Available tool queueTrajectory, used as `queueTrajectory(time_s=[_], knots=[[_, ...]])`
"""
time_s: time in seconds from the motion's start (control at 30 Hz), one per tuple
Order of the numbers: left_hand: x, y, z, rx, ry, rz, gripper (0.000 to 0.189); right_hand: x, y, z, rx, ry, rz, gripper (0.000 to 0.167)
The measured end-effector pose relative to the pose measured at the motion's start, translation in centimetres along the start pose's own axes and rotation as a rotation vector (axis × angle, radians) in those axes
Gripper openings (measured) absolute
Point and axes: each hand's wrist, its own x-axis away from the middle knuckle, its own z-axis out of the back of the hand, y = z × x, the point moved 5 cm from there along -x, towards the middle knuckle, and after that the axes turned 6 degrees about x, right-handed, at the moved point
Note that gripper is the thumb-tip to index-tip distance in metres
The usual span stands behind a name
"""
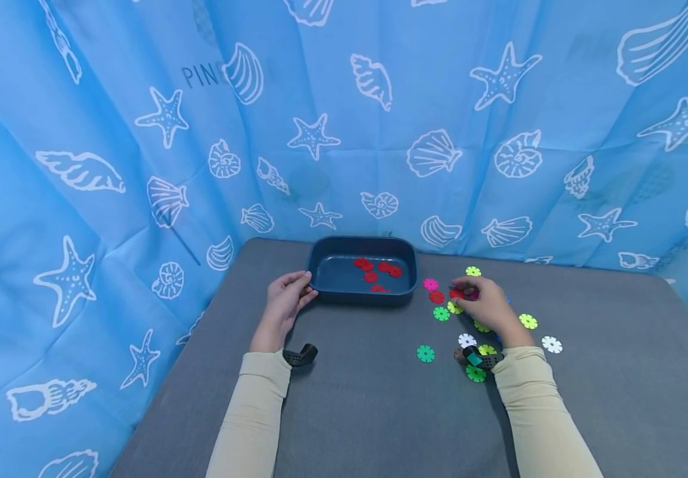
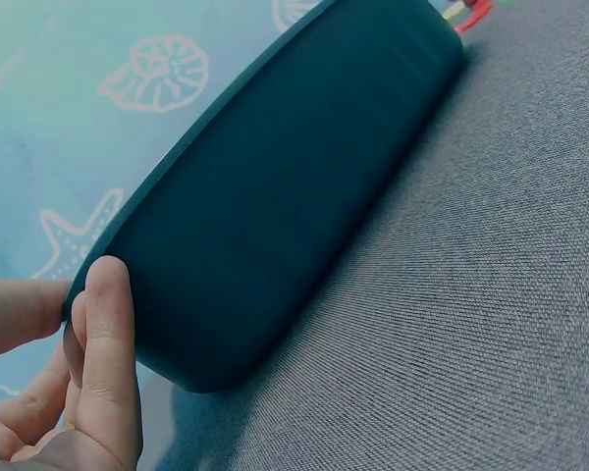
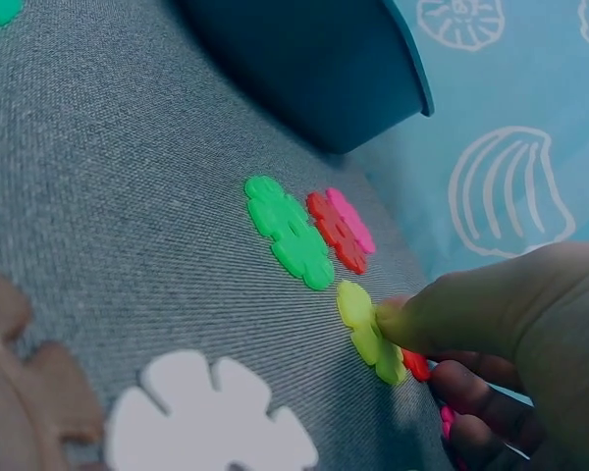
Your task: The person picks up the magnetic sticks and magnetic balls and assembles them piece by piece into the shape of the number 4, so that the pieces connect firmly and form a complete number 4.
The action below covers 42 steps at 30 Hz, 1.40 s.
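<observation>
At the left end of a dark blue rectangular bin [image 1: 352, 297], my left hand [image 1: 284, 304] pinches the rim between thumb and fingers. Several red notched plastic discs [image 1: 370, 277] lie inside the bin. To its right, my right hand [image 1: 489, 309] pinches a red disc [image 1: 456, 293] between thumb and fingers, low over the scattered pieces. In the right wrist view, a yellow disc [image 3: 370, 332] sits by the thumb and partly covers the red one [image 3: 415, 365]. A magenta piece [image 3: 448, 422] shows close to the curled fingers, partly hidden.
Loose discs lie around the right hand: another red [image 1: 436, 297], a pink [image 1: 430, 284], a green [image 1: 425, 354], a white [image 1: 552, 344] and a yellow [image 1: 528, 321], among others. The grey cloth-covered table [image 1: 367, 398] ends at a blue shell-print curtain [image 1: 349, 179].
</observation>
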Motion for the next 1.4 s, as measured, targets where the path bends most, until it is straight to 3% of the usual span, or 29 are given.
queueTrajectory(time_s=[0.47,1.1,1.4], knots=[[0.17,0.03,0.08,-0.004,0.001,-0.011,0.039,0.17,-0.72,-0.07,-0.017,-0.051,0.008,0.037],[0.06,0.08,-0.09,0.004,-0.005,-0.020,0.037,0.35,-0.91,0.19,0.021,-0.025,0.009,0.028],[-0.01,0.09,-0.12,0.012,0.005,-0.019,0.039,0.39,-0.74,0.04,-0.001,-0.029,-0.012,0.033]])
